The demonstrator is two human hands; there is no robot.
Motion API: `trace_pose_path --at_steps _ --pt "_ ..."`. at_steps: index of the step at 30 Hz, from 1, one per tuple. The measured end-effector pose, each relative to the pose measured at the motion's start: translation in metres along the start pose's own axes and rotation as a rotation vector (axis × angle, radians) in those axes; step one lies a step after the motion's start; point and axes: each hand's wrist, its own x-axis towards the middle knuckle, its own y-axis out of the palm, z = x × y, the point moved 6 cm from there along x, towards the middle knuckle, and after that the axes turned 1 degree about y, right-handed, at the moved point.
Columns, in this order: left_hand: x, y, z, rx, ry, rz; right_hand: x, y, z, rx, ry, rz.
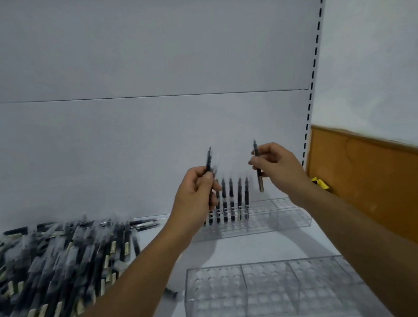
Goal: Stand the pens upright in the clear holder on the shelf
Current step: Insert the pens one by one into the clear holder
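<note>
Two clear holders on shelf (234,250): far holder (281,217) near back wall, near holder (267,293) at front. Two pens held: left grip (195,189) pinches left pen (208,159), right grip (275,163) pinches right pen (258,169); both long axes near vertical, narrow ends up, above far holder. Five standing pens (231,199) counted upright in its left end, others possibly hidden behind left grip. Loose pile (57,268) lies left, blurred, uncountable
</note>
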Motion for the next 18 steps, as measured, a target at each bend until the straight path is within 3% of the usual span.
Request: trace_pose_path --at_steps 9,13,18 --pt "-0.013 0.039 0.007 0.155 0.026 0.001 0.016 0.011 -0.018 -0.063 -0.025 -0.069" --pt "-0.004 0.033 0.018 0.28 0.067 0.047 0.019 0.006 -0.031 -0.187 0.045 -0.007" --pt "0.007 0.031 0.026 0.212 0.008 0.076 0.019 0.002 -0.039 -0.139 0.093 0.019"
